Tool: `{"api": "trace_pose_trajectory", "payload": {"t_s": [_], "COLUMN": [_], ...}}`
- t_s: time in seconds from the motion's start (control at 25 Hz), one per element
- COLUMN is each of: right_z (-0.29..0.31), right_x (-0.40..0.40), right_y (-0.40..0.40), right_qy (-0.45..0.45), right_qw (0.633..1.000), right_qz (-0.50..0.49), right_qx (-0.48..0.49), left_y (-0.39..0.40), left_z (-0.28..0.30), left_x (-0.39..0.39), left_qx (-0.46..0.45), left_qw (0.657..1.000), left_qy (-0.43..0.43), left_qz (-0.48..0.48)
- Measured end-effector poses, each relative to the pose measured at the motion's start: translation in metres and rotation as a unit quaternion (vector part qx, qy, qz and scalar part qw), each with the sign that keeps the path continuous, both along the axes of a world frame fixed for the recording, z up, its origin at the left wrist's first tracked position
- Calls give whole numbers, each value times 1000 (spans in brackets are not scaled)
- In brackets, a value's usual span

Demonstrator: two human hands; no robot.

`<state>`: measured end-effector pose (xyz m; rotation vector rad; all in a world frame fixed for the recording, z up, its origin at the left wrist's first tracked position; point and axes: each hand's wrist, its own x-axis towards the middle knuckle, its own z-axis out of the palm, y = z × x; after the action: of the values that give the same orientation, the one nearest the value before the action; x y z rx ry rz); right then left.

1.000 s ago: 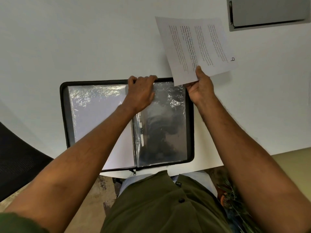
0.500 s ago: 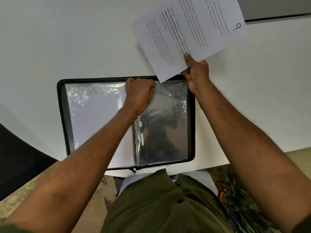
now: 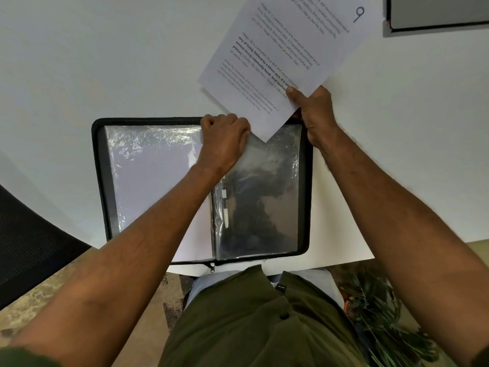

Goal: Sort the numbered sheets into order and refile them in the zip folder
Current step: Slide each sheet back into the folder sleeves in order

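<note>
The zip folder (image 3: 100, 181) is lying open on the white counter (image 3: 79, 62), near its near edge, and the refiling appears to be under way rather than finished. The right hand (image 3: 315, 109) is holding a printed sheet marked 9 (image 3: 288, 54) above the far right corner of the folder, thumb pinching it on top, with the sheet's lowest corner hanging over the right-hand clear sleeve (image 3: 267, 194). The left hand (image 3: 225, 139) is gripping the far edge of that sleeve with curled fingers, apparently holding its mouth open. The left-hand sleeve (image 3: 148, 181) is already showing white paper inside, so at least some sheets seem filed; how many remain cannot be told, since no loose stack is showing. Sheet 9 is not yet in. A grey panel (image 3: 436, 11) is sitting at the far right, a dark mesh chair (image 3: 26, 247) at the near left, a plant (image 3: 375, 313) on the floor at the near right. Nothing is blocking the sleeve; the crinkled, floppy plastic looks the likeliest snag.
</note>
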<state>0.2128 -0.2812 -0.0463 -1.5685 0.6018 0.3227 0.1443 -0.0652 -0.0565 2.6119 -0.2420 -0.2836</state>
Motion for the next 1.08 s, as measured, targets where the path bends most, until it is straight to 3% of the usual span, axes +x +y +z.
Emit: {"api": "trace_pose_trajectory", "payload": {"t_s": [0.32,0.76,1.08], "right_z": [5,15,19], "right_x": [3,14,23], "right_y": [-16,-44,-47], "right_qy": [22,73,94], "right_qw": [980,966,947], "right_qz": [191,240,303], "right_qx": [-51,-57,-49], "left_y": [-1,15,37], "left_z": [0,-1,-1], "left_x": [5,13,20], "left_qx": [-13,5,75], "left_qw": [1000,999,997], "left_qy": [9,39,27], "left_qz": [6,1,14]}}
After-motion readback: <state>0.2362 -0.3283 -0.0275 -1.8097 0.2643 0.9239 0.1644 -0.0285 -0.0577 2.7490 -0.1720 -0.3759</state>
